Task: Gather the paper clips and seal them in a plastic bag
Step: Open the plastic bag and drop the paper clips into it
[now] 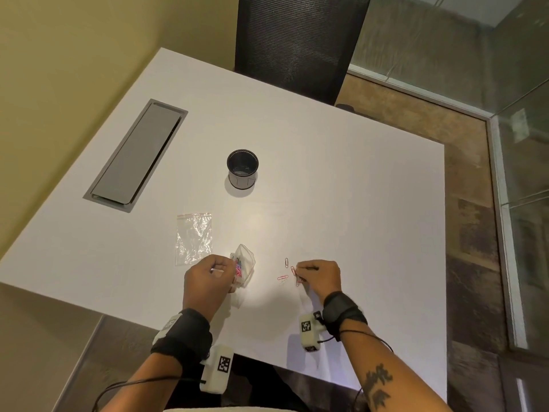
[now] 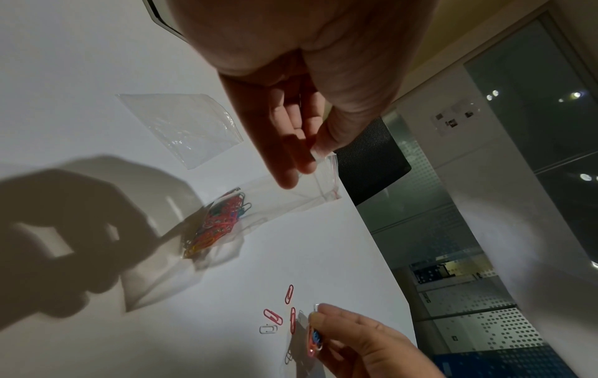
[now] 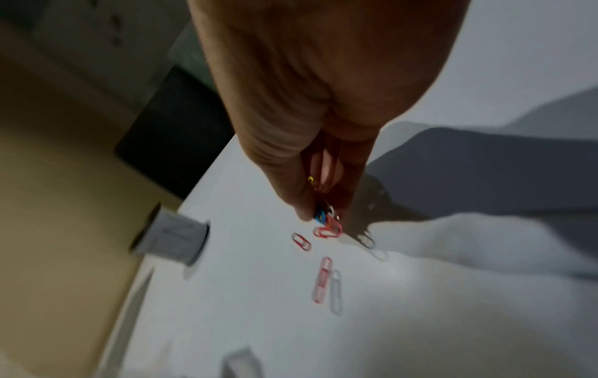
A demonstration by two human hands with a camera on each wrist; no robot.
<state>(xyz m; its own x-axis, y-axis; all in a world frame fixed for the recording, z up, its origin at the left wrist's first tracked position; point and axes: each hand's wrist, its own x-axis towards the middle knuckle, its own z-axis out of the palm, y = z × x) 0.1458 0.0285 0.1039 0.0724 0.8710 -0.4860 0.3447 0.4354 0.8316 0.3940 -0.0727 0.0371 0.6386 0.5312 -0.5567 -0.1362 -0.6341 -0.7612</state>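
A small clear plastic bag is pinched at its red-lined mouth by the left hand; in the left wrist view the thumb and fingers are seen closed on the bag's upper edge, so that the bag is held up off the white worktop. A bundle of coloured paper clips, mostly red, is gathered in the bag's lower end. Just right of the bag, the right hand is lowered to the worktop, its fingers pressed together on a few clips, red and blue among them. Several loose clips, red and white, are scattered on the worktop between the bag and the right hand. A second, flat clear bag lies just left of the held bag and beyond it. A black cup stands well beyond the bag, and a grey cable hatch is set into the worktop far to its left.
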